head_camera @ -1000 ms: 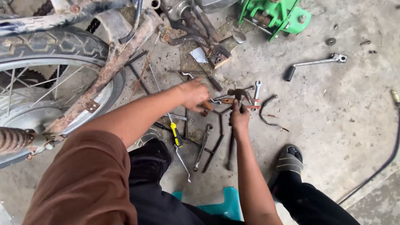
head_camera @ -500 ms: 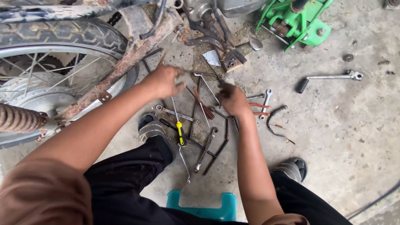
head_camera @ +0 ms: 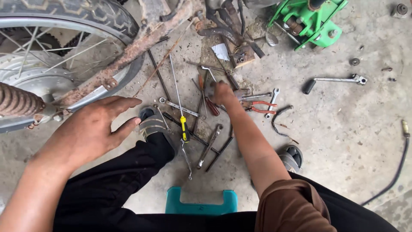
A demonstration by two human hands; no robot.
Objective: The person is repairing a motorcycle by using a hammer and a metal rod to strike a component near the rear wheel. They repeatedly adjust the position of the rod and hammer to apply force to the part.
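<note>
Nearest, teal stool (head_camera: 201, 202) between knees. Left hand (head_camera: 92, 129) open, fingers spread, hovering beside sandal (head_camera: 155, 124). Further, right hand (head_camera: 223, 92) down among scattered tools (head_camera: 201, 124) on concrete; finger state unclear. Beyond, white paper scrap (head_camera: 221, 51), green machine (head_camera: 309, 19).

Right hand (head_camera: 223, 92) blurred, grip unclear; wheel (head_camera: 64, 51) cut off.

Floor (head_camera: 343, 141): rough matt concrete. Swingarm (head_camera: 128, 56): rusty metal. Wrenches (head_camera: 180, 107): dull steel. Screwdriver (head_camera: 183, 129): glossy yellow plastic grip. Stool (head_camera: 201, 202): smooth teal plastic.

Even soft daylight, slight blur
</note>
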